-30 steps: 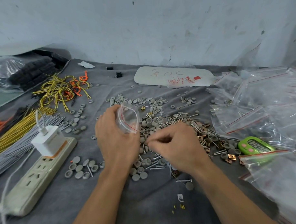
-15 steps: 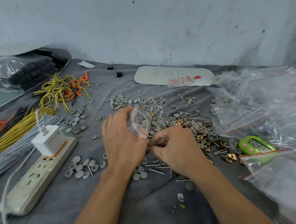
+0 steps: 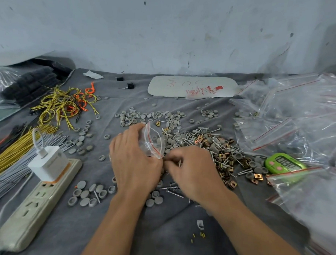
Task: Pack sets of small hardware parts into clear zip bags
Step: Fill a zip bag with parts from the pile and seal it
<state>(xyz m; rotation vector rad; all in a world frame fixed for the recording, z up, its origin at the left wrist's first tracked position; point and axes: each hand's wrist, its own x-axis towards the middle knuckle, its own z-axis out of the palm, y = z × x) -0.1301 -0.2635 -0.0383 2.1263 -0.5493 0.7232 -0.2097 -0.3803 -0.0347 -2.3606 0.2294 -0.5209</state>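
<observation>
While the left hand (image 3: 134,161) holds a small clear zip bag (image 3: 153,141) upright just above the grey-clothed tabletop (image 3: 129,233), its grip pinching the bag's near edge so the red-striped mouth gapes to the right, the right hand (image 3: 191,170) hovers at the bag's lower lip. The right grip is nearly closed, its fingertips pinched on what looks like a thin screw (image 3: 179,162), though blur leaves that uncertain. Just beyond lies the mixed pile (image 3: 211,145) of screws, grey caps and brass clips.

To do this step well, I judge the mouth should be held wide and steady. Each part should slide deep past the seal before release, so nothing snags or drops back.

Grey caps show through the plastic, but I cannot tell whether they are inside or behind it. The heap of empty bags (image 3: 296,123) on the right is cut off by the frame.
</observation>
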